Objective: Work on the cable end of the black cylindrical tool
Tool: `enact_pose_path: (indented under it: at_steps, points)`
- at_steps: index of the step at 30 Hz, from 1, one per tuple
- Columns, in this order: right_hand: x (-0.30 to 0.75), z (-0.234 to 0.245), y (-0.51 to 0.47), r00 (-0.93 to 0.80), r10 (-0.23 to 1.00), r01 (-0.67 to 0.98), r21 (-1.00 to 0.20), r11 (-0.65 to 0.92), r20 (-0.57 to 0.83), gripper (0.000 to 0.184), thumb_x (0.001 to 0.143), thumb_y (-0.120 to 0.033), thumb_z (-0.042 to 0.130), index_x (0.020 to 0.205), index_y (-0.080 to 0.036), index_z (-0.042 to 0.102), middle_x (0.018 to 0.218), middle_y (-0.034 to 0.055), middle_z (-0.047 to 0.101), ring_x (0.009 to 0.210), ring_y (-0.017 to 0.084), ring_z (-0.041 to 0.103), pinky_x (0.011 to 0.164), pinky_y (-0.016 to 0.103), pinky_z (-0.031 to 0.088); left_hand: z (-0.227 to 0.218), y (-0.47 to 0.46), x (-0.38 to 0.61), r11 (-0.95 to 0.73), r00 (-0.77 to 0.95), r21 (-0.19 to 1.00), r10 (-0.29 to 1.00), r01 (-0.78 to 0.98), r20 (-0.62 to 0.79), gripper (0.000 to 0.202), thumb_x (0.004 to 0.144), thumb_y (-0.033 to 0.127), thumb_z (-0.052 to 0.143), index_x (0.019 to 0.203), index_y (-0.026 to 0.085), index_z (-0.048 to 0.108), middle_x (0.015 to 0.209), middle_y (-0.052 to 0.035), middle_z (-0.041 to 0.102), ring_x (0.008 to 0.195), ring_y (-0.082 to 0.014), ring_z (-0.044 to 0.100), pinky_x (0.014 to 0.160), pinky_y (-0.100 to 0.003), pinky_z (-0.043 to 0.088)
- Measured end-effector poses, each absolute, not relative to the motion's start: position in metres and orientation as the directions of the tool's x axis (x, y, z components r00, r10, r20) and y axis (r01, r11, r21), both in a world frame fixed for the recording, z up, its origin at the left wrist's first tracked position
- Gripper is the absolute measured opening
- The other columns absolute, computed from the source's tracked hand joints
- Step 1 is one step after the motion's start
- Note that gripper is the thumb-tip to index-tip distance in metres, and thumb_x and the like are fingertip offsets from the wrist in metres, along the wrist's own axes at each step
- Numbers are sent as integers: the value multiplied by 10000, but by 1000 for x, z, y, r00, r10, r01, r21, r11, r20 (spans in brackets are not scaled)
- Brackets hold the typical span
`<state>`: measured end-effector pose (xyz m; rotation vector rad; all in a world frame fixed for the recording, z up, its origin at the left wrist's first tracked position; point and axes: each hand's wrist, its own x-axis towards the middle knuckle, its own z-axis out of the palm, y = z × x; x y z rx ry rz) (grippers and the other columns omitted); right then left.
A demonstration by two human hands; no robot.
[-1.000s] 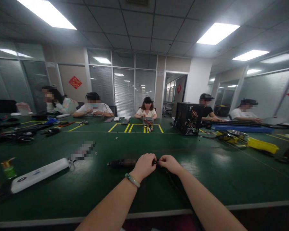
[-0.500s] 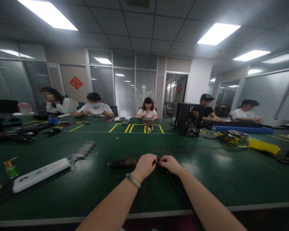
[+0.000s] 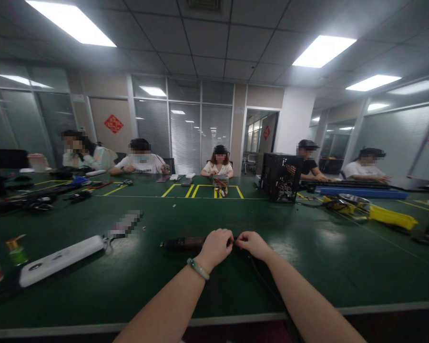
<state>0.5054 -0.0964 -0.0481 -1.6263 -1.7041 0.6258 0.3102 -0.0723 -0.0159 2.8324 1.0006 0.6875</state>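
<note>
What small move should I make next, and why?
Probably steady the dark tool with the left hand and gently work near its end with the right hand: the hands nearly meet there, and a dark cable trails from beside the right hand.

With twelve o'clock straight ahead, at ten: white power strip (image 3: 62, 259), just beside green bottle (image 3: 17, 254). At eleven: seated person (image 3: 143, 163). At twelve: second person (image 3: 219, 168), behind grey box (image 3: 215, 180) with coloured wires (image 3: 221, 187). At one: black PC case (image 3: 279, 176), upright. At two: yellow tray (image 3: 393, 217), blue bar (image 3: 357, 192) beyond it.
</note>
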Motion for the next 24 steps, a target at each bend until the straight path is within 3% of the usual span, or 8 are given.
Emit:
enact_pose_path:
  at_steps: [14,24]
  points:
    - [504,-45,-99,18,990,644,-759,93,136,158,785,-313,629,764,-163,675,679,2,685,632,137,611,609,218,426,-14,-74,308,-798,694,216,598,563,401,108,854,191,561,955,217,592,981,-24,621,967,-189,563,836,-306,420]
    - [506,-49,-97,4,987,639,-760,121,161,157,770,-303,617,746,-160,677,664,-2,673,617,134,592,597,218,416,-20,-72,312,-799,675,195,589,569,443,71,830,168,545,878,209,578,913,-21,618,900,-191,564,796,-312,410]
